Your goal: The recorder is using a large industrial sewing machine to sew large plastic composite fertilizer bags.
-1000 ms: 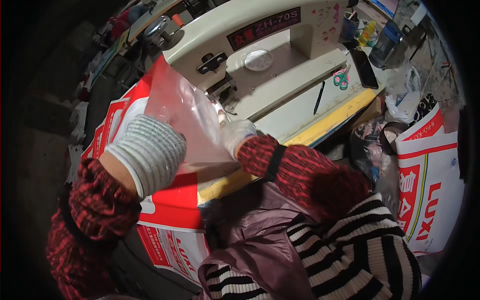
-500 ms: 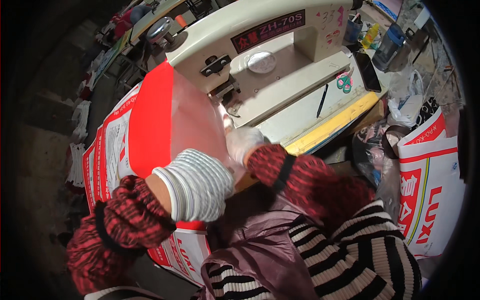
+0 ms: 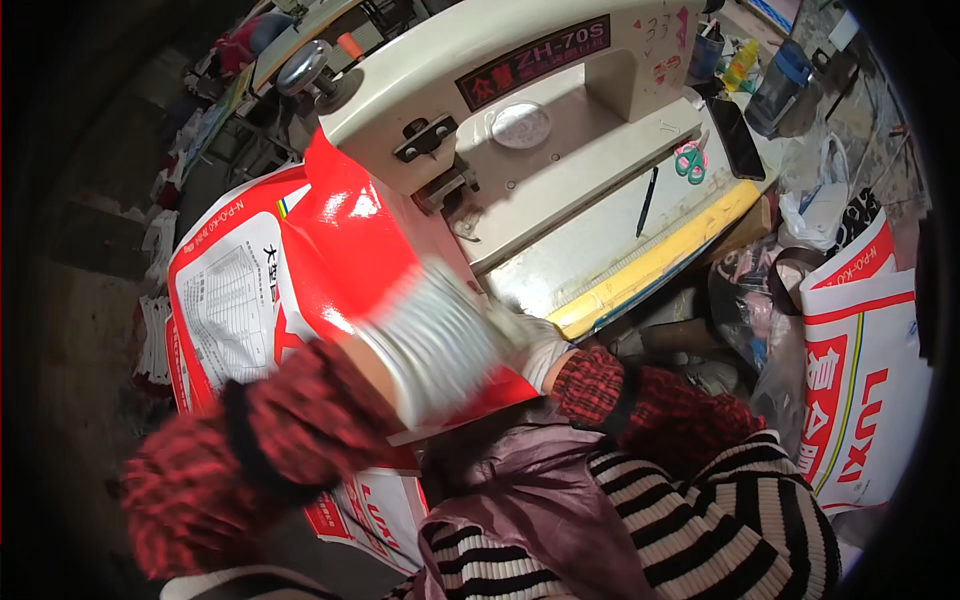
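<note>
Both hands wore white knit gloves. The left hand [image 3: 435,345] lay blurred across the near end of a red and white printed sack [image 3: 300,270], pressed onto its glossy red panel; whether its fingers were closed on the material could not be told from the blur. The right hand [image 3: 530,345] sat just beside it, at the sack's right edge near the yellow-edged front of the machine table [image 3: 640,270]; it touched the sack, but its fingers were largely hidden behind the left glove, so its grip could not be told either. Both forearms wore red and black knit sleeves [image 3: 260,430], with a striped black and white garment [image 3: 700,520] over the right arm.

The sack lay over the person's lap and rose to the left of a cream industrial sewing machine [image 3: 500,90], its upper red corner reaching up beside the machine's head. The white printed face of the sack was turned to the left.

On the table to the right of the machine lay a black pen [image 3: 647,200], green-handled scissors [image 3: 688,160] and a dark phone [image 3: 738,140]. A second sack of the same print [image 3: 865,380] stood well apart at the right.
</note>
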